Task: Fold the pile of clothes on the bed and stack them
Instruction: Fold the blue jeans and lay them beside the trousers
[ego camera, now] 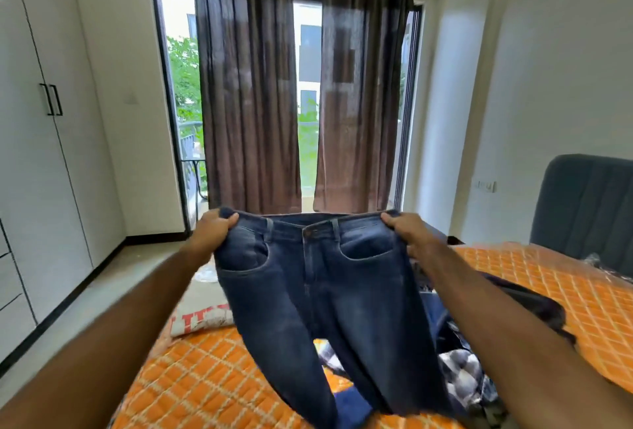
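Observation:
A pair of dark blue jeans [318,291] hangs in the air in front of me, front side facing me, legs dangling down to the bed. My left hand [214,230] grips the waistband at its left end. My right hand [409,231] grips the waistband at its right end. Behind and below the jeans lies a pile of clothes [459,370] on the orange quilted bed [212,377], with a black-and-white checked piece and dark garments showing. Much of the pile is hidden by the jeans and my right arm.
A grey and red printed cloth [205,315] lies at the bed's far left corner. A grey headboard [582,209] stands at the right. White wardrobes [41,154] line the left wall. Brown curtains [246,92] hang over a glass door ahead.

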